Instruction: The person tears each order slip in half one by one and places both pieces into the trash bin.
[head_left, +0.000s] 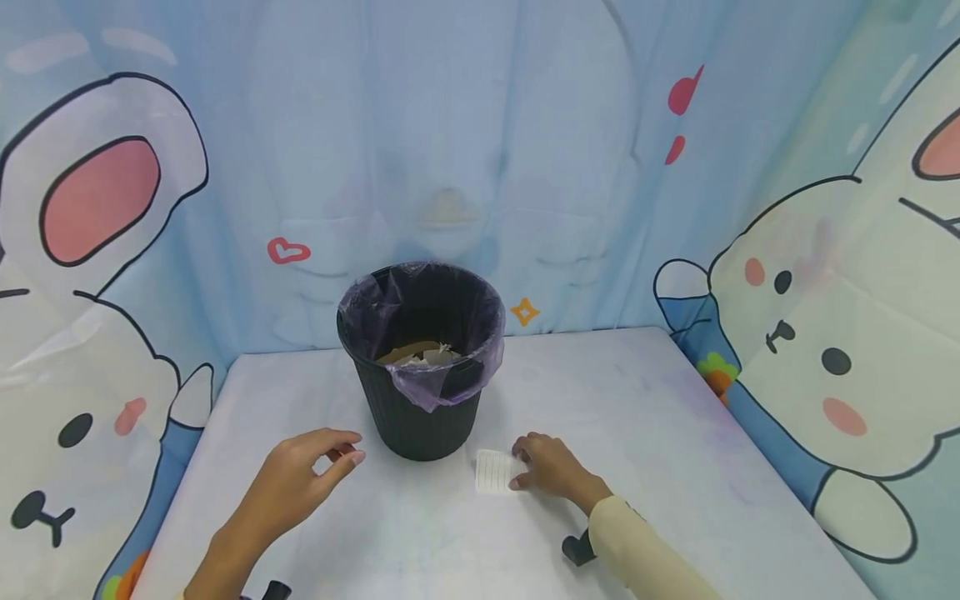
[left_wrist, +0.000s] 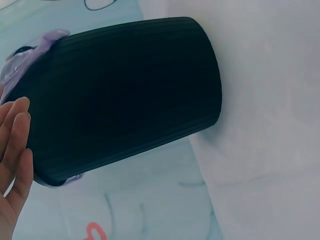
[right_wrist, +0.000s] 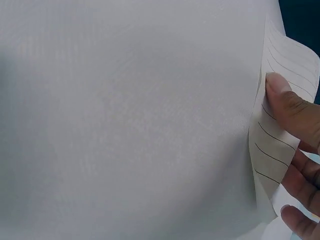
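Between thumb and fingers, my right hand (head_left: 550,468) pinches a small piece of lined white paper (head_left: 492,472), low over the table just right of a black trash bin. The right wrist view shows the thumb across the ruled face of the paper (right_wrist: 272,145), which bends a little. To the left of the bin (head_left: 423,425), my left hand (head_left: 303,479) hovers with loosely bent fingers and nothing in it. In the left wrist view, its fingers (left_wrist: 17,135) show beside the bin's dark ribbed side (left_wrist: 125,95).
A purple plastic liner (head_left: 491,350) hangs over the bin's rim. Inside lie crumpled paper (head_left: 441,357) and a brown piece (head_left: 405,352). The bin stands on a white-covered table (head_left: 600,400), close to a blue curtain (head_left: 450,125) with cartoon rabbits at both sides.
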